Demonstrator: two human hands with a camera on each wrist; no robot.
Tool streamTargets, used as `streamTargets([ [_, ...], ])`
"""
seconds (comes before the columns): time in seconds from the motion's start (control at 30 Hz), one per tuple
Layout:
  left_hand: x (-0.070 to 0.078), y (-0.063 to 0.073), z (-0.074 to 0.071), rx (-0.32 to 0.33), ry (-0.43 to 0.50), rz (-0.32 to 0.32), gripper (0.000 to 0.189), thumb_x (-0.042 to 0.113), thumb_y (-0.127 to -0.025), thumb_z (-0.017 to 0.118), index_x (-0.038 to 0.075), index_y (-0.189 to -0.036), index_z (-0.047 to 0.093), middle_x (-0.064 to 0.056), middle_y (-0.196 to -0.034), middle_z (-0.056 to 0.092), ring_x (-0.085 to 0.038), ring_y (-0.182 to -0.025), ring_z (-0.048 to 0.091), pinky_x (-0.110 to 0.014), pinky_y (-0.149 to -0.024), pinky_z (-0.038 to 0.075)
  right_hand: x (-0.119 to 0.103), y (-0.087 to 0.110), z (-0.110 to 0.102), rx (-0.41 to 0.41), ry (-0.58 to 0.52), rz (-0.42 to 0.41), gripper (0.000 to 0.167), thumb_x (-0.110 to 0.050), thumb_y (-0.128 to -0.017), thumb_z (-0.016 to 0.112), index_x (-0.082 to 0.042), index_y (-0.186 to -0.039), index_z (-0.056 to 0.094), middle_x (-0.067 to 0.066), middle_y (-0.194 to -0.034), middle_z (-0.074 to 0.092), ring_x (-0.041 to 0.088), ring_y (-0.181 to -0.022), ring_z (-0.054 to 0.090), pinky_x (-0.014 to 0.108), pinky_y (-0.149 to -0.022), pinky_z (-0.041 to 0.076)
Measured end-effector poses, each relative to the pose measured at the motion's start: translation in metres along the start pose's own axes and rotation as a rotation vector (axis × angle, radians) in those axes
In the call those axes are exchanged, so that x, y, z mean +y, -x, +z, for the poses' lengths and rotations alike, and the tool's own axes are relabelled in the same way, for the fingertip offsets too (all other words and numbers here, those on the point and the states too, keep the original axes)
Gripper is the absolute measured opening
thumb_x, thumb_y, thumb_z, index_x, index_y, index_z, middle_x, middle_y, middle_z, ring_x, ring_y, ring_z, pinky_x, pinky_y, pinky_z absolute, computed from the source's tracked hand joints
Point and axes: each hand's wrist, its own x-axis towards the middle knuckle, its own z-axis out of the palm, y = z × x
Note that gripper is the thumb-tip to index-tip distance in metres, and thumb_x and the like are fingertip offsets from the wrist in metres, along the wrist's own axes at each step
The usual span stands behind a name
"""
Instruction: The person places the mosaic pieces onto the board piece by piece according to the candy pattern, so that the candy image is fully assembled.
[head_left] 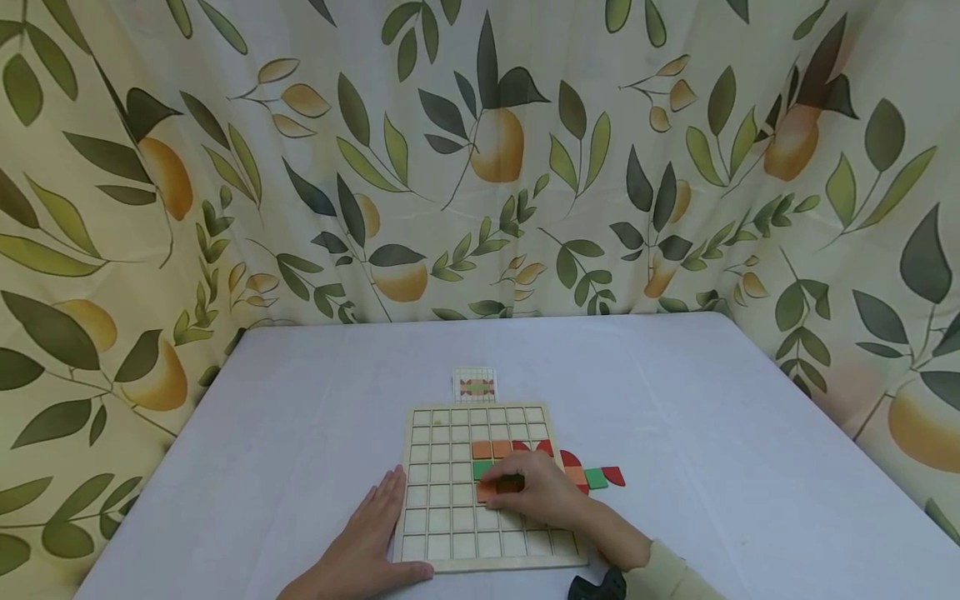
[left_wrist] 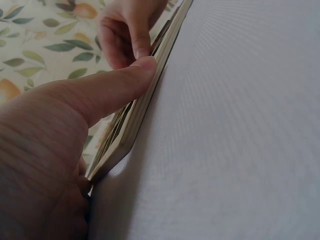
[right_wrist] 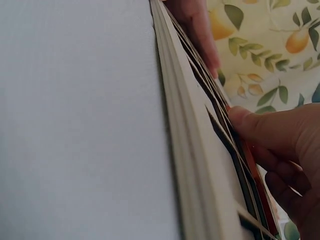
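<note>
A wooden grid board (head_left: pixel 438 521) lies on the table, partly filled with flat orange, green and red tiles. My right hand (head_left: pixel 536 492) is over the board's middle, its thumb and forefinger pinching an orange square tile (head_left: pixel 486 492) at a cell. Right above that tile sits a green tile (head_left: pixel 482 470), with an orange tile (head_left: pixel 481 450) above it. The right fingers cover some of the cells. My left hand (head_left: pixel 363 533) rests against the board's left edge with straight fingers. In the left wrist view, the left thumb (left_wrist: pixel 117 87) lies along the board's edge (left_wrist: pixel 145 105).
A small pattern card (head_left: pixel 475 385) stands behind the board. Loose tiles lie right of the board, among them a green one (head_left: pixel 596 478) and a red one (head_left: pixel 614 476). A dark object (head_left: pixel 597 586) is near my right wrist. Leaf-print cloth (head_left: pixel 487 208) hangs around the white table (head_left: pixel 675 392).
</note>
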Motion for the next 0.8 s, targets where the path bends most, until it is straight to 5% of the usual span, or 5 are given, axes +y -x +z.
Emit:
streamTargets([
  [0.8, 0.001, -0.0011, -0.0008, -0.01, -0.003, -0.014, 0.12, 0.072, -0.067, 0.06, -0.004, -0.145, 0.01, -0.016, -0.151, 0.011, -0.027, -0.138, 0.008, -0.047, -0.108, 0.009, -0.0015, -0.0009, 0.0014, 0.0, -0.007, 0.018, 0.024, -0.02, -0.076, 0.076, -0.013, -0.099, 0.072, -0.009, -0.095, 0.066, 0.005, -0.089, 0.058, 0.024, -0.076, 0.049],
])
